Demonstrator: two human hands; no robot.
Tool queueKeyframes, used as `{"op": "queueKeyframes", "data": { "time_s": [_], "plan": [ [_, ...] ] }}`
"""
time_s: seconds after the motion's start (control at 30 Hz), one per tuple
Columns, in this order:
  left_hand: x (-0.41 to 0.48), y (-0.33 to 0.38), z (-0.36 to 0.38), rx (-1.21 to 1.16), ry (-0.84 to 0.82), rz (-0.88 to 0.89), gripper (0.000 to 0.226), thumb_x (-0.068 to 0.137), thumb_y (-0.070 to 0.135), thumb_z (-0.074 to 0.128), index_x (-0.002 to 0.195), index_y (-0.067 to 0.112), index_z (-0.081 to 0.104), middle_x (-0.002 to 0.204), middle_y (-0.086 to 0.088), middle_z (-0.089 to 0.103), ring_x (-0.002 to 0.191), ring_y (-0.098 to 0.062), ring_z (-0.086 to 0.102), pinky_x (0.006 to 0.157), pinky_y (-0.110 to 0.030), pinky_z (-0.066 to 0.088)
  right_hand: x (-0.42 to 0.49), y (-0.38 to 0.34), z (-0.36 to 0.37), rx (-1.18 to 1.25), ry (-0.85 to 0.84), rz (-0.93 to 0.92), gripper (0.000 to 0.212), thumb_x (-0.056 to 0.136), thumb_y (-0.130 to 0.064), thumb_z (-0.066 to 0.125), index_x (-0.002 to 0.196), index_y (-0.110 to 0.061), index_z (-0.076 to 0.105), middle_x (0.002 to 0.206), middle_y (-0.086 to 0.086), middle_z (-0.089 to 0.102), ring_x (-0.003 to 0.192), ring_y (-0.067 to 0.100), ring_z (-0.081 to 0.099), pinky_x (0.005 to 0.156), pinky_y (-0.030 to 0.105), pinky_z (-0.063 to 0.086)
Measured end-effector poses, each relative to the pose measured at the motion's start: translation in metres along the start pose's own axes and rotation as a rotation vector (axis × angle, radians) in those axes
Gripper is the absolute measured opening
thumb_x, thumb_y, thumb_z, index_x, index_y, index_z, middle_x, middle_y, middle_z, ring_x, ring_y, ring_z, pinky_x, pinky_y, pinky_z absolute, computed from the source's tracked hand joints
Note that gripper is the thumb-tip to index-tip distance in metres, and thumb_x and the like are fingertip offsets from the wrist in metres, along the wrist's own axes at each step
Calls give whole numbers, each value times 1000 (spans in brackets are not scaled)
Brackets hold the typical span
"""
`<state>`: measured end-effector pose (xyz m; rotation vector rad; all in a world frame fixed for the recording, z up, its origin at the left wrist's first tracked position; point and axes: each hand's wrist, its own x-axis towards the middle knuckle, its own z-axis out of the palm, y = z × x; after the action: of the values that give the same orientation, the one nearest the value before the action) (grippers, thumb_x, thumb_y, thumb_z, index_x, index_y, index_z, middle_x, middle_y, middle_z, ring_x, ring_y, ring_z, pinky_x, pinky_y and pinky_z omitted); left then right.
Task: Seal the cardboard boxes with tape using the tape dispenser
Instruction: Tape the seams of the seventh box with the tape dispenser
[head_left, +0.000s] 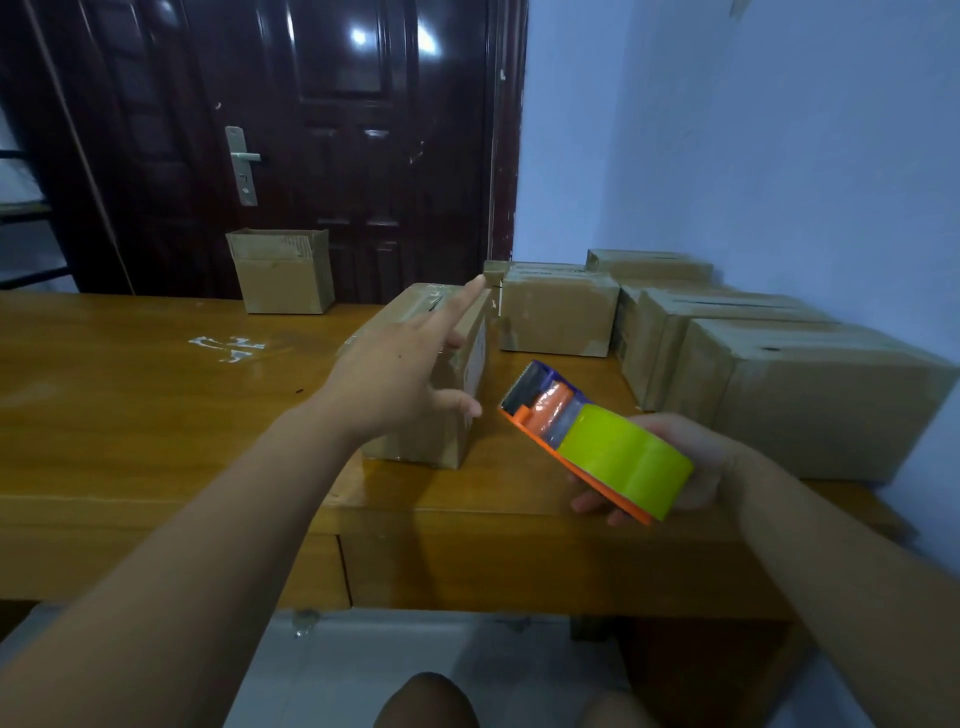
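Observation:
A small taped cardboard box (470, 358) stands on the wooden table (130, 395) in the middle of the view. My left hand (400, 364) hovers over its near left side with fingers stretched forward and the thumb out; it hides much of the box top. To the right, my right hand (691, 462) grips an orange tape dispenser (597, 441) with a purple cutter end and a yellow-green tape roll, held just above the table's front edge, cutter pointing toward the box.
Several more cardboard boxes (810, 395) are packed along the blue wall at the right, with one (558, 317) behind the middle box. An open box (283, 273) stands at the table's far edge before a dark door. Shiny tape scraps (228, 347) lie at left.

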<state>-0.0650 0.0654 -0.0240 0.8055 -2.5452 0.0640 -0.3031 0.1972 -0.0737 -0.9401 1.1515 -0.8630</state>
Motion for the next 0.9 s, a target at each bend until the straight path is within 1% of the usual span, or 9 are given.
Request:
{"op": "queueKeyframes", "data": {
  "time_s": [0.07,0.17,0.27,0.47,0.6,0.7,0.8,0.87,0.9],
  "plan": [
    [-3,-1,1,56,23,-1,100,76,46,70,149,37,3,132,11,51,114,-11,51,77,-22,42,-1,-1,-8,-43,91,24,64,47,-42,92,101,-13,75,100,17,71,91,33,70,69,41,58],
    [-3,-3,4,158,40,51,63,86,37,63,141,38,34,130,11,48,109,-10,52,71,-18,40,3,-1,-15,-63,261,59,58,70,-42,72,117,-9,63,102,16,71,92,29,69,78,40,52],
    [-5,-6,7,167,78,71,41,90,28,60,129,34,52,135,12,46,113,-10,52,73,-17,39,4,-7,-20,-116,443,79,50,77,-39,63,117,-9,60,100,13,72,87,25,70,72,35,53],
    [-3,-6,11,260,91,86,28,94,24,53,121,33,55,148,13,37,120,-16,51,80,-28,48,5,-16,-19,-355,643,192,38,90,-40,60,111,-9,60,107,12,65,93,25,64,60,30,53],
    [-3,-3,12,270,91,81,26,95,24,51,119,32,56,147,14,38,120,-16,52,76,-28,47,14,-19,-23,-446,686,225,42,88,-44,62,116,-12,59,118,11,60,108,29,58,81,40,53],
    [-1,-3,10,274,103,84,27,95,21,51,119,31,56,147,12,39,119,-17,53,74,-28,47,20,-23,-20,-582,695,241,41,92,-44,58,121,-15,59,119,7,58,110,26,53,74,34,48],
    [0,0,10,293,79,68,44,96,22,50,136,39,40,142,10,45,111,-17,57,69,-29,48,23,-32,-15,-677,653,243,40,95,-37,54,130,-17,54,121,7,58,111,26,54,81,37,49],
    [1,4,12,287,73,20,75,95,25,53,148,41,1,124,6,59,93,-15,62,58,-26,45,26,-39,-9,-769,646,210,47,96,-29,56,141,-19,45,139,9,50,122,28,50,100,41,44],
    [2,6,13,281,76,-21,88,94,28,55,146,39,-17,116,5,63,85,-15,63,55,-26,44,28,-42,-5,-836,671,155,50,96,-25,56,144,-22,41,144,9,44,125,28,48,100,37,42]
  ]
}}
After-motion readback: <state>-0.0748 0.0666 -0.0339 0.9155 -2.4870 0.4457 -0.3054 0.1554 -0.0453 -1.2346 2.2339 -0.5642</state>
